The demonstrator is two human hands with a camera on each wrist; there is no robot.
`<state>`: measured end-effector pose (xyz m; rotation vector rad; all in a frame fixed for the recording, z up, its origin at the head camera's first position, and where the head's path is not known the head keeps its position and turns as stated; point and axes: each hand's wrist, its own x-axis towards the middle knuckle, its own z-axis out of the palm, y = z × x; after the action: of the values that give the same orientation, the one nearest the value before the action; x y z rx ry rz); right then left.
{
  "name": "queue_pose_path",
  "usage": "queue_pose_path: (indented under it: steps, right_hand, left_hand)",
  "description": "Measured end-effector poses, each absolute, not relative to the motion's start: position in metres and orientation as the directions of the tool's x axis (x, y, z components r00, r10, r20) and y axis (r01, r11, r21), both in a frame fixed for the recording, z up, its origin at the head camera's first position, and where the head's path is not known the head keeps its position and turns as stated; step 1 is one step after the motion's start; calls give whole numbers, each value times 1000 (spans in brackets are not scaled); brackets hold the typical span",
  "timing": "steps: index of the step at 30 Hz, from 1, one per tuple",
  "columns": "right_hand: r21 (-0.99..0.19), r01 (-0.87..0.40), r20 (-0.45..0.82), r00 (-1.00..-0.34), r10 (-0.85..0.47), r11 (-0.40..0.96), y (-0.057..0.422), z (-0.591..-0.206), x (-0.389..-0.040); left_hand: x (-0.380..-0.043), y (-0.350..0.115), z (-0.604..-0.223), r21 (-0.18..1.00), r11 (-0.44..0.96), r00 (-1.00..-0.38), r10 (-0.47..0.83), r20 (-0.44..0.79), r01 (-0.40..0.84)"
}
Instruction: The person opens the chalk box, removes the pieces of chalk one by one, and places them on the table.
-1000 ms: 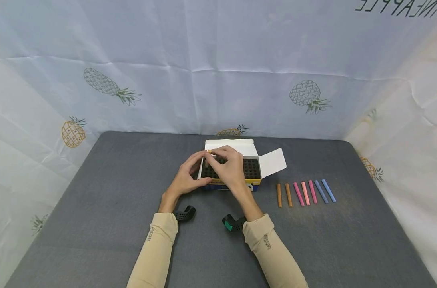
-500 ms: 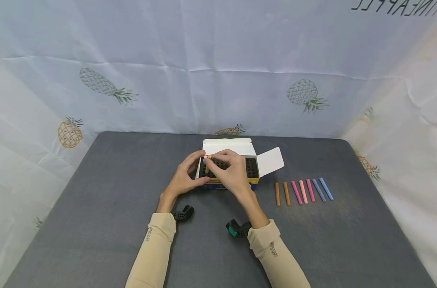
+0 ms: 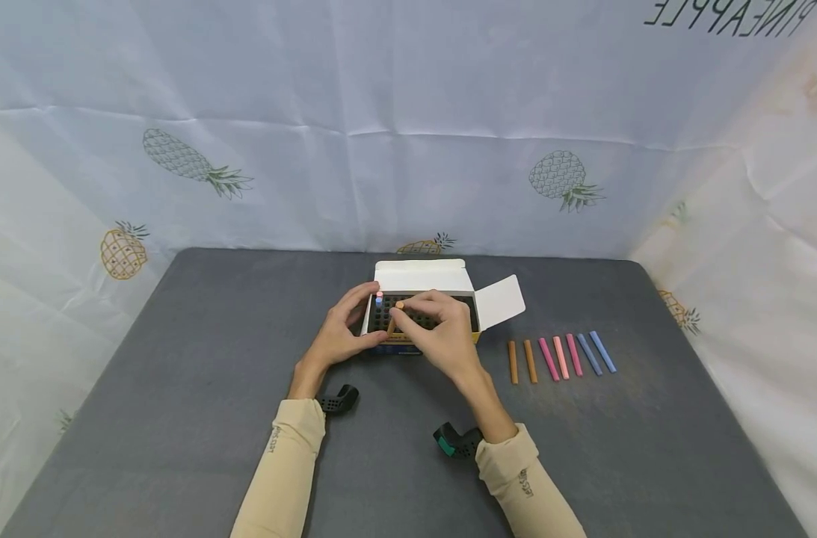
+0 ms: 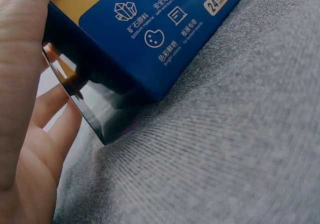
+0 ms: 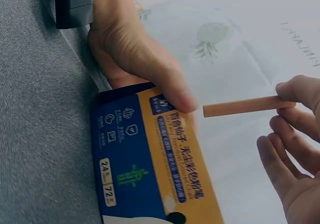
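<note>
In the head view, an open blue and yellow chalk box (image 3: 424, 276) holds a black insert with rows of holes. My left hand (image 3: 332, 338) grips its left end, thumb at the front edge and fingers behind the side flap. Above the insert's front left part, my right hand (image 3: 442, 332) pinches an orange-brown chalk stick (image 5: 245, 106) by its upper end between thumb and fingertips. In the right wrist view, the stick's free end points toward the box's top edge, apart from it. A pink chalk (image 3: 380, 294) and a blue chalk (image 3: 378, 301) stand in the back left holes.
Right of the box, several chalk sticks lie in a row: brown sticks (image 3: 531, 362), pink ones (image 3: 560, 358) and blue ones (image 3: 603, 352). The box's white side flap (image 3: 500, 302) sticks out toward them. A pineapple-print curtain (image 3: 354, 187) hangs behind the grey table (image 3: 179, 418).
My right hand has drawn the orange-brown chalk stick from the back left holes toward the box's front, uncovering the pink and blue chalk ends. My left hand keeps its hold on the box.
</note>
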<state>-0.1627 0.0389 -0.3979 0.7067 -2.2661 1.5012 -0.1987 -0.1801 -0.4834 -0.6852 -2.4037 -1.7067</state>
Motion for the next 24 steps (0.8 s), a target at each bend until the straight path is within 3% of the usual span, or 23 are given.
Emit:
queue_pose_path:
  steps: [14, 24]
  right_hand:
    - [-711, -605, 553, -796, -247, 357, 55, -391, -147]
    - [-710, -602, 532, -798, -281, 365, 64, -390, -138]
  left_hand:
    - [-181, -173, -449, 875, 276, -900, 301, 315, 398]
    - [-200, -182, -483, 854, 297, -891, 298, 342, 427]
